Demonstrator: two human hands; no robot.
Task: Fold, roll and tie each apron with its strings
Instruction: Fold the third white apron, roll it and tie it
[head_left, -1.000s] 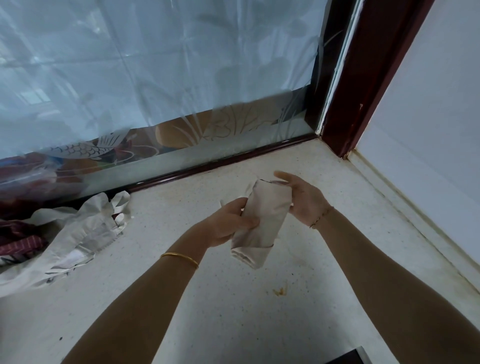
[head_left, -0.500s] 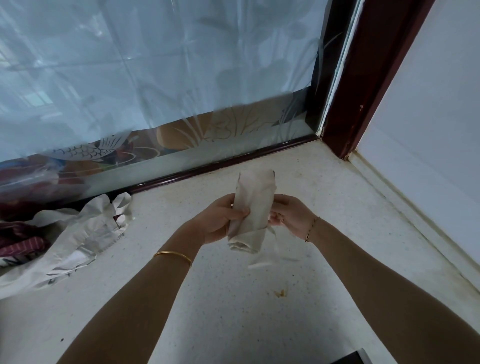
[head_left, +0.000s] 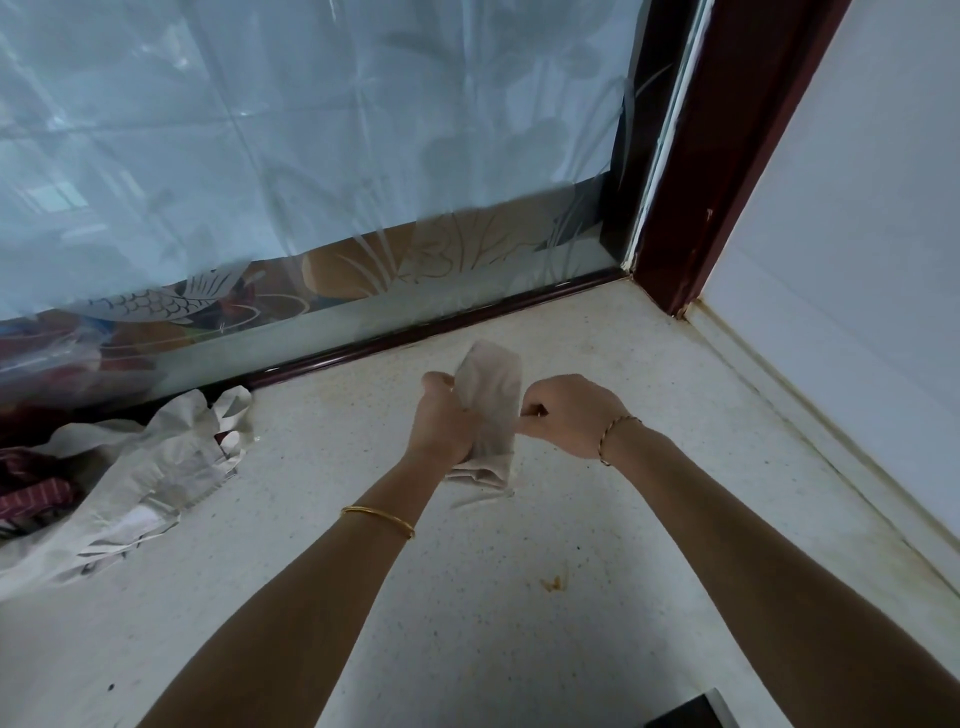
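A rolled beige apron stands nearly upright above the speckled counter. My left hand is wrapped around its left side and middle. On the roll's right edge my right hand is closed in a fist, pinching what looks like an apron string; the string itself is mostly hidden. A loose string end hangs below the roll's lower end.
A heap of unrolled pale aprons lies at the left, with dark red striped cloth behind it. Frosted glass closes the back, a white wall the right. A small orange scrap and a dark object's corner lie nearer.
The roll has turned from tilted to nearly upright. My right hand left the roll's top end, came down to its right side and closed into a fist there.
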